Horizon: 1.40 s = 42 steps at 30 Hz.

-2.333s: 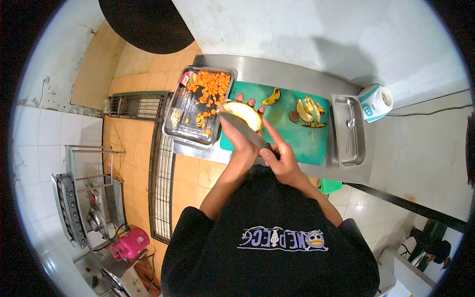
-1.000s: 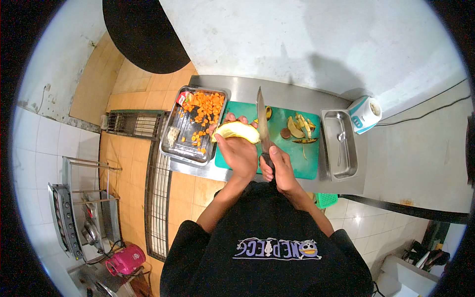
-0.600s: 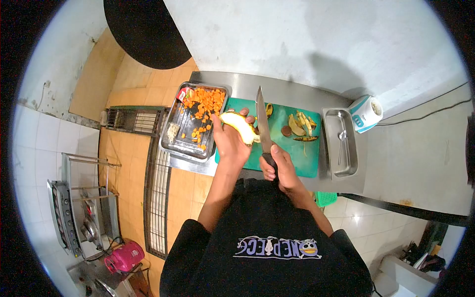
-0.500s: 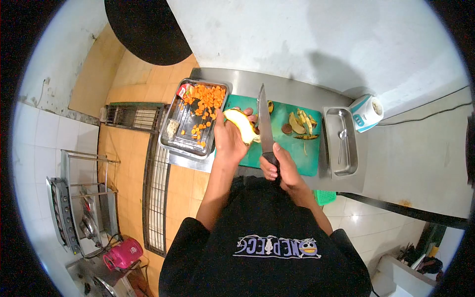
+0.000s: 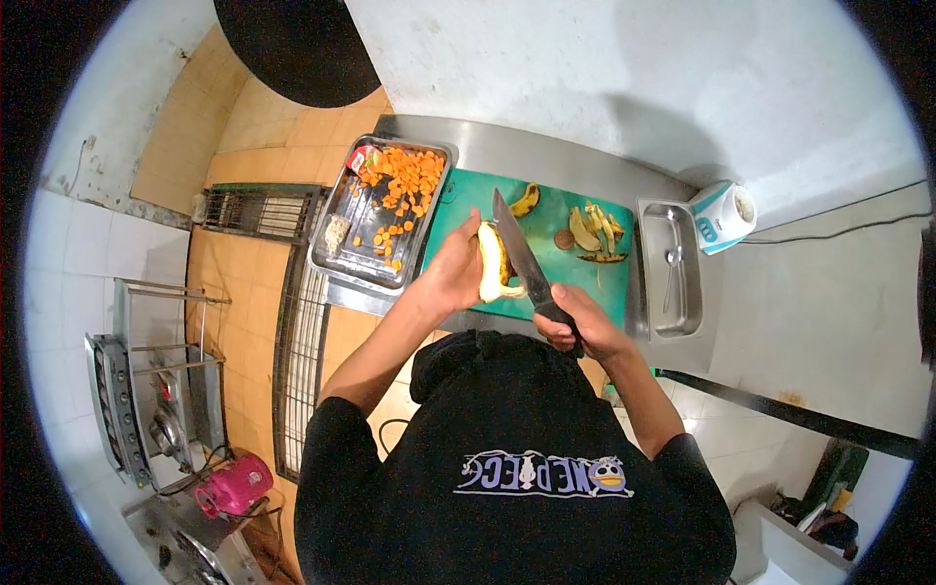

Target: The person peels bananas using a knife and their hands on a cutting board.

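My left hand (image 5: 456,268) holds a partly peeled banana (image 5: 489,261) over the left part of a green cutting board (image 5: 577,288). Some yellow, dark-spotted peel still shows along the banana's right side. My right hand (image 5: 581,327) grips the black handle of a large knife (image 5: 524,255), whose blade points up and to the left, close beside the banana. Another banana piece in its skin (image 5: 525,200) lies at the back of the board. Several strips of peel (image 5: 602,226) and a round brown piece (image 5: 564,239) lie on its right side.
Left of the board stands a metal tray (image 5: 318,255) with orange carrot slices (image 5: 413,172), a red packet (image 5: 363,160) and a pale clump (image 5: 335,232). To the right are a sink (image 5: 671,314) with a spoon and a white-and-blue roll (image 5: 723,216). A pink gas cylinder (image 5: 234,485) stands lower left.
The banana has turned more upright and my left hand has moved lower beside it. The knife has tilted to the left, and my right hand has shifted slightly right.
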Motion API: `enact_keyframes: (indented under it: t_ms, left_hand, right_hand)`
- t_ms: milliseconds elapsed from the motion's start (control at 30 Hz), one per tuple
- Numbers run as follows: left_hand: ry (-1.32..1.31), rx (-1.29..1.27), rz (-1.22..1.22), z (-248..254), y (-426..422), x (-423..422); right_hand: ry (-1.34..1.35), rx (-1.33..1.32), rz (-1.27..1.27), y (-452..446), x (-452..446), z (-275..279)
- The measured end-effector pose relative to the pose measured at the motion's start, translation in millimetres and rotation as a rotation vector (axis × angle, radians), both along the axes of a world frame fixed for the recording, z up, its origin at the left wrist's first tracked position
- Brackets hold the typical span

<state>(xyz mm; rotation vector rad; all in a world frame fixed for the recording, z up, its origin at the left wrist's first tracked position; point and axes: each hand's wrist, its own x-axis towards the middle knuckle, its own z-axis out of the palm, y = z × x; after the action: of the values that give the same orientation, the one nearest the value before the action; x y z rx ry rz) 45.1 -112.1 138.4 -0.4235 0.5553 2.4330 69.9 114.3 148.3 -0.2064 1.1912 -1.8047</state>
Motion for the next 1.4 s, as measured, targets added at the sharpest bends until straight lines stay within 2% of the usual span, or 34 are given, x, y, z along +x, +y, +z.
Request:
enact_keyframes:
  t_ms: [67, 167, 233, 300, 433, 533, 733, 933, 1200, 1400]
  left_hand:
    - [-0.148, -0.138, -0.064, 12.4, 1.4, 0.9]
    - [-0.033, 0.012, -0.2, -13.6, -9.6, 3.1]
    - [-0.038, -0.052, -0.196, -7.6, -8.2, 2.9]
    - [0.028, -0.163, -0.361, -2.6, -9.8, 1.9]
    - [0.07, -0.196, -0.364, 11.9, -4.5, 3.3]
    - [0.002, -0.256, -0.303, 17.3, -4.1, 3.6]
    - [-0.006, -0.304, -0.46, 21.8, -12.5, 6.4]
    - [0.145, -0.377, -0.6, 23.3, -21.1, 11.1]
    - [0.414, -0.679, -0.915, 52.2, -28.1, 11.0]
    - [0.579, -0.681, -1.096, 55.7, -39.4, 6.2]
  right_hand:
    - [0.014, 0.018, 0.02, 3.1, -3.1, -1.2]
    - [-0.011, 0.031, 0.049, 13.0, -7.3, 1.5]
    - [-0.045, 0.021, 0.062, 19.3, -9.7, 4.4]
    - [0.059, 0.071, 0.084, 23.1, -12.1, 7.7]
    - [0.035, 0.06, 0.104, 28.1, -15.1, 14.3]
    - [-0.012, 0.021, 0.108, 30.9, -17.5, 10.1]
    - [-0.095, -0.001, 0.09, 39.5, -20.3, 19.4]
    - [-0.153, -0.037, 0.078, 55.4, -28.9, 28.9]
    - [-0.155, -0.017, 0.109, 71.6, -37.8, 36.3]
    - [-0.163, 0.003, 0.08, 80.3, -42.4, 48.9]
